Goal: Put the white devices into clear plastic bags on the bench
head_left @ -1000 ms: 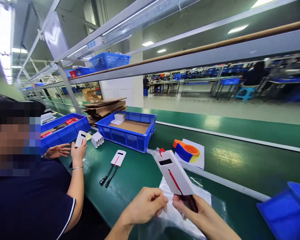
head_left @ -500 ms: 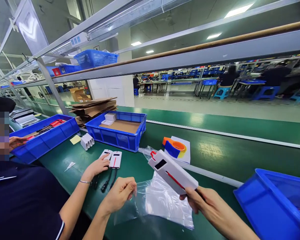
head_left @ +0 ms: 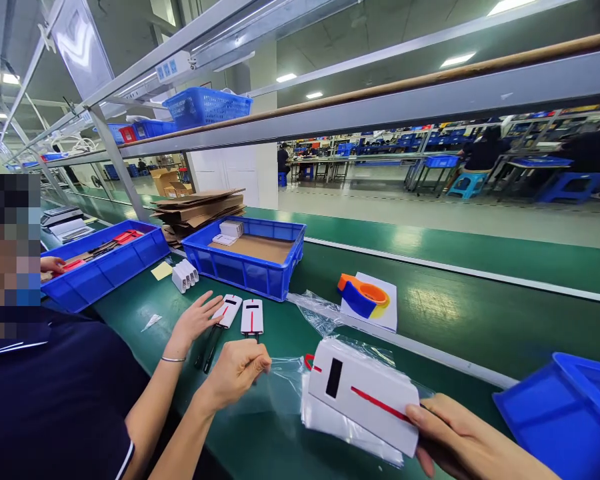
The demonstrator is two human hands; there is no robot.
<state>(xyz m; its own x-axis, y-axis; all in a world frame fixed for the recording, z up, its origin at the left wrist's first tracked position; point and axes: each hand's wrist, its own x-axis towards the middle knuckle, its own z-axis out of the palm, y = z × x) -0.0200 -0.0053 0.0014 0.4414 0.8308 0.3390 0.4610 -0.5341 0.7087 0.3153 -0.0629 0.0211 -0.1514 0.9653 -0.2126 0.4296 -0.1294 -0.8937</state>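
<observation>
My right hand (head_left: pixel 445 427) grips the end of a white flat device (head_left: pixel 365 393) with a black window, a red stripe and a red loop at its far end. The device is tilted above a stack of clear plastic bags (head_left: pixel 347 437), covering much of it. My left hand (head_left: pixel 243 373) is closed in a pinch on a clear plastic bag (head_left: pixel 285 373), which stretches toward the device. Beyond my left hand, two similar devices (head_left: pixel 253 317) with black cables lie on the green table. A co-worker's hand (head_left: pixel 197 323) touches the left one with fingers spread.
A blue bin (head_left: pixel 235 270) holds white parts on cardboard; another blue bin (head_left: pixel 105 263) sits left, beside a co-worker. White cases (head_left: pixel 185 275) stand between them. An orange and blue tape dispenser (head_left: pixel 365 297) lies on paper. At right is a blue crate (head_left: pixel 545 413).
My right hand has lowered the device and turned its face more toward me. The bag at my left hand is pulled tighter. The co-worker's hand has lifted and spread its fingers.
</observation>
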